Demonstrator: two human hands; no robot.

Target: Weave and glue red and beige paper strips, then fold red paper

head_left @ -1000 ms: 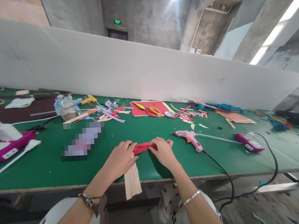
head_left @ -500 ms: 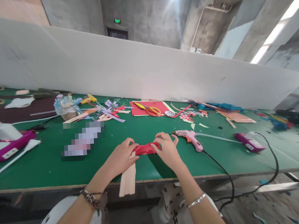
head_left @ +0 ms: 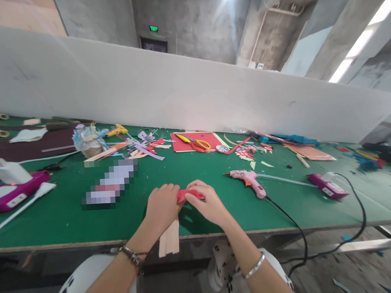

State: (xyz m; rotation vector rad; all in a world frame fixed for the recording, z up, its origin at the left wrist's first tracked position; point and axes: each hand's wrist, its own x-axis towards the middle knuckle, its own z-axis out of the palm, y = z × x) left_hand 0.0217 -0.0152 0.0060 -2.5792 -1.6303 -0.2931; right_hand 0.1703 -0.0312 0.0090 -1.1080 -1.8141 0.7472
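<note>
A short red strip (head_left: 190, 194) is stretched between my two hands above the green table. My left hand (head_left: 163, 205) is closed round its left end, with the knuckles up. My right hand (head_left: 206, 202) pinches the right part, thumb in front and fingers behind. Pale wooden-looking strips (head_left: 169, 239) hang out below my left hand and reach past the table's front edge; their upper ends are hidden by that hand. To the right of my right hand lies a pink glue gun (head_left: 249, 181) with an orange trigger.
Yellow-handled scissors (head_left: 195, 143) lie on red sheets (head_left: 179, 143). Paper scraps (head_left: 146, 144) are scattered behind my hands. A blurred-out object (head_left: 110, 186) lies left. Purple power strips (head_left: 328, 186) stand at both sides, and a black cord (head_left: 286, 214) runs off the front edge.
My left hand has rolled over the red strip, its knuckles now upward. My right hand has moved left and closer to it, so less of the red strip shows.
</note>
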